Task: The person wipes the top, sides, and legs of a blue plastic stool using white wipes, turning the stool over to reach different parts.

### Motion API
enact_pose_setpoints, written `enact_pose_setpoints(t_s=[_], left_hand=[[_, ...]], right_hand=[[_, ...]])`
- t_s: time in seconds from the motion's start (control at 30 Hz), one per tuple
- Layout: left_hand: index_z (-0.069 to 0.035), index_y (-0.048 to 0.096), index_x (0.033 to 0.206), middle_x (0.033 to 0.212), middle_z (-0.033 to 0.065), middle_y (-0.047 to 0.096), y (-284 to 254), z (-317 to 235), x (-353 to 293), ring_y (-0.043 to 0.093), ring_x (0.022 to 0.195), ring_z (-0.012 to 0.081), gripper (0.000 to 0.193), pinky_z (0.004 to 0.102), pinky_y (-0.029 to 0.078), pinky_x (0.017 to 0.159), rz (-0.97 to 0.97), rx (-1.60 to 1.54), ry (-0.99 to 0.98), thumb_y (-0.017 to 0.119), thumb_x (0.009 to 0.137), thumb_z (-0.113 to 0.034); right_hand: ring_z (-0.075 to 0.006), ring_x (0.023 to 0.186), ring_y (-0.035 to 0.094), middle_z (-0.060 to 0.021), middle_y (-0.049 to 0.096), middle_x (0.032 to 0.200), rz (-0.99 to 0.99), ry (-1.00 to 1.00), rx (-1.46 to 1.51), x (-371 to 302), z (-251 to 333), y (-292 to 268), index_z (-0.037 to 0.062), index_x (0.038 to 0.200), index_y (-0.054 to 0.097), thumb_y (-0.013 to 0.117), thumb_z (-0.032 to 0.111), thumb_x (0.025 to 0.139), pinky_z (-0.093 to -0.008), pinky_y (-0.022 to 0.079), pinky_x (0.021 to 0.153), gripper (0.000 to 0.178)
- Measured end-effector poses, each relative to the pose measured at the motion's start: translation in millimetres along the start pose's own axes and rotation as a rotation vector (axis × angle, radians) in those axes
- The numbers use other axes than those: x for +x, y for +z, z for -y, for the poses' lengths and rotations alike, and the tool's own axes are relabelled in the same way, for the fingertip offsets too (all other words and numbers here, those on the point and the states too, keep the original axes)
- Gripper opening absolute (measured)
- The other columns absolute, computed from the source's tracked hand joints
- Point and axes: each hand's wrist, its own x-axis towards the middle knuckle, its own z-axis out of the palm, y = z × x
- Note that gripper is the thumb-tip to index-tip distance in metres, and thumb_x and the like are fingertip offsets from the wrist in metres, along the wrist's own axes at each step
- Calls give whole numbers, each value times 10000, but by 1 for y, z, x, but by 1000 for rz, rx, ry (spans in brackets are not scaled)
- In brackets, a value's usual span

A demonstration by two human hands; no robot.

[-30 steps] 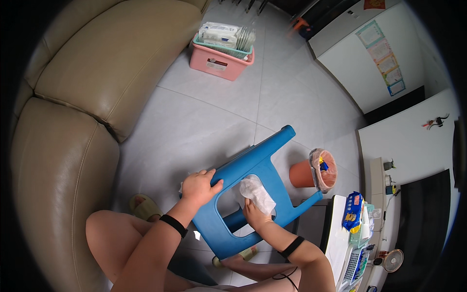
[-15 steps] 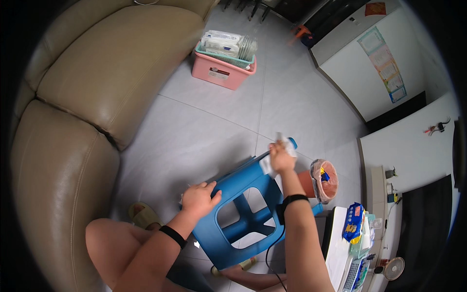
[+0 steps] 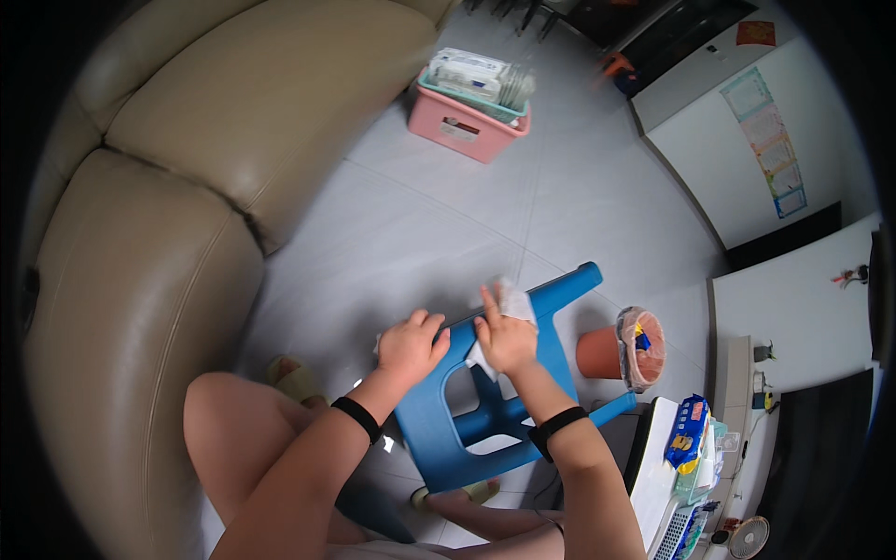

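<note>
A blue plastic stool [image 3: 431,455] lies tilted in front of my knees, with its legs pointing to the right. My left hand [image 3: 411,353] is closed over its upper edge near the left end, with the fingertips hidden behind. A white wipe [image 3: 515,303] is in my right hand [image 3: 511,343], pressed against the same edge a little further right. Part of the wipe hangs below that hand over the stool's side opening. Black bands circle both of my wrists.
A tan leather sofa [image 3: 187,243] fills the left. A pink bin [image 3: 467,135] holding packages stands on the grey tiles ahead. Right of the stool is a lined orange trash can [image 3: 597,353]. A white table [image 3: 653,448] at lower right bears a blue wipes pack [image 3: 689,431].
My right hand has slid with the wipe from the stool's far leg back along the edge, nearer my left hand. The left hand keeps its grip. The whole view has shifted slightly.
</note>
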Motion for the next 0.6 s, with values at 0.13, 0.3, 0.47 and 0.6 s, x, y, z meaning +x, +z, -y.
enact_pose_setpoints(t_s=[0.13,0.3,0.47,0.6], left_hand=[[-75,632,973,918,136,642,-34,18,-14,631,787,364,287,423,507,684,-92,-35,-626,606,842,-329],[21,659,918,929,185,693,-15,22,-106,671,845,319,384,412,516,740,446,-565,-1039,675,789,-341],[38,663,956,884,145,702,9,23,-151,675,796,238,389,336,521,742,360,-939,-837,825,668,-167],[9,663,984,896,105,707,-18,4,-138,668,792,204,395,333,512,746,409,-785,-837,831,669,-158]], right_hand=[[-345,1326,415,-170,415,1465,-115,84,-48,-11,0,12,96,1423,425,439,505,920,-462,400,1024,648],[-338,1019,632,-156,683,1069,42,233,59,2,13,-6,29,1124,649,415,517,931,-471,446,912,574],[-333,860,660,-147,702,917,149,-24,32,2,69,7,50,862,727,380,447,957,-452,501,775,536],[-335,855,654,-127,702,899,163,-233,170,-34,144,16,84,871,728,423,415,950,-428,502,775,457]])
